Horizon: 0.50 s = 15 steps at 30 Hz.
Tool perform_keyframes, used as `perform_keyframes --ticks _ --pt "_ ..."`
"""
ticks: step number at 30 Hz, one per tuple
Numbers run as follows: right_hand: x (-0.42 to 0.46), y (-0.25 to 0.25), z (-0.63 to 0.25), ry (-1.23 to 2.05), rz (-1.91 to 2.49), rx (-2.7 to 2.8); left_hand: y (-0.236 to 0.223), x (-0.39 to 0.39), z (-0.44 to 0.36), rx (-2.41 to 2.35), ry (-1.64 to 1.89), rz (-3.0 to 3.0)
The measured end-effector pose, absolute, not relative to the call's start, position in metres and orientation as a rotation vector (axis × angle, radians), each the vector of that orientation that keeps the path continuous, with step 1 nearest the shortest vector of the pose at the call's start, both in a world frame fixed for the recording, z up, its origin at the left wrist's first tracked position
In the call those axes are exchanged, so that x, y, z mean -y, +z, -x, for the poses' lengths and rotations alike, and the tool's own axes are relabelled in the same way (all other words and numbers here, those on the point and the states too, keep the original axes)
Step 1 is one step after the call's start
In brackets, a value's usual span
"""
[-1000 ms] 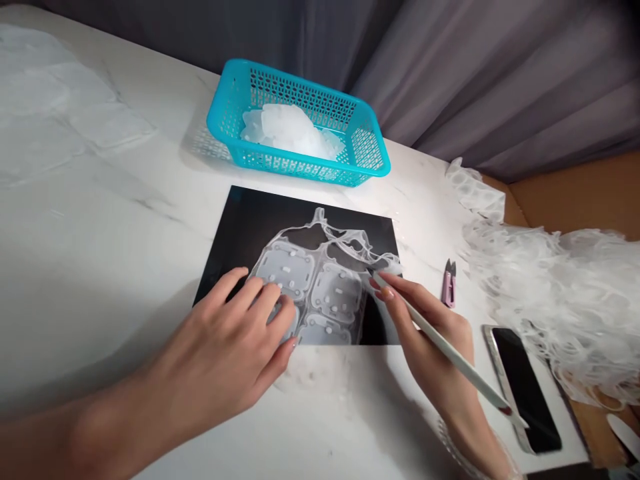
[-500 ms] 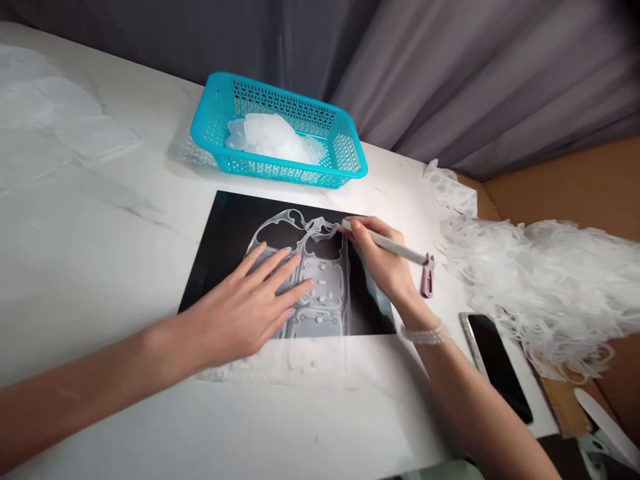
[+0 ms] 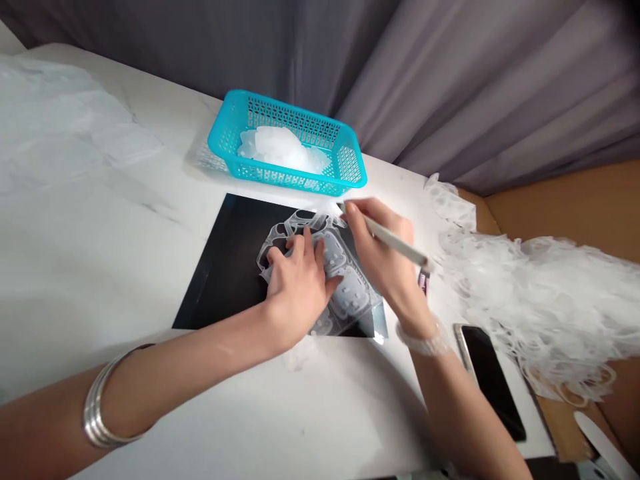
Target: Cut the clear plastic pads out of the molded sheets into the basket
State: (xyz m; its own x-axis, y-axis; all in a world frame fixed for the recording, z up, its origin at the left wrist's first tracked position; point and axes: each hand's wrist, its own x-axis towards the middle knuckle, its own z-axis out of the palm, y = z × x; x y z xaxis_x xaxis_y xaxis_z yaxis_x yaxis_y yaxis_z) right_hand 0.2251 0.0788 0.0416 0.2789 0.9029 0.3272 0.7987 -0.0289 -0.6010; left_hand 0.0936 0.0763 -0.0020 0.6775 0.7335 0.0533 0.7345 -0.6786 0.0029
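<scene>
My left hand (image 3: 297,287) presses down on a translucent, rubbery-looking sheet (image 3: 351,293) with moulded rounded panels, its fingers bent and apart. The sheet lies askew on a black mat (image 3: 215,273), and its upper edge is a loose, cut-out web of thin strips. In my right hand (image 3: 383,250) is a slim, pale pen-like tool (image 3: 397,243), gripped near its front end at the sheet's upper right edge. Blur hides the tool's tip, so its exact kind is unclear. A whitish scrap of the sheet shows close to that tip.
Behind the mat stands a blue perforated basket (image 3: 295,177) holding white translucent pieces (image 3: 283,148). A large heap of stringy scraps (image 3: 550,287) lies at the right, near a phone (image 3: 493,380). A small purple object (image 3: 423,280) sits behind my right wrist. Translucent sheets (image 3: 65,127) lie far left.
The sheet has turned and shifted on the mat. My left hand has moved right and up, its flat fingers now bent. My right hand stays near the sheet's top with the tool.
</scene>
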Motion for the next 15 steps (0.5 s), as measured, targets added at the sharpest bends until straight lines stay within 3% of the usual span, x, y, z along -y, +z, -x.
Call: perform_keyframes --ticks 4,9,15 --pt "-0.012 0.018 -0.22 0.241 1.897 1.458 -0.01 -0.076 -0.066 1.031 -0.187 2.933" --pt "0.037 -0.023 -0.221 0.209 1.65 1.995 -0.02 -0.09 -0.016 0.643 -0.275 3.038" --pt "0.041 -0.014 -0.228 0.162 1.619 2.009 -0.013 -0.078 -0.008 0.665 -0.335 3.033"
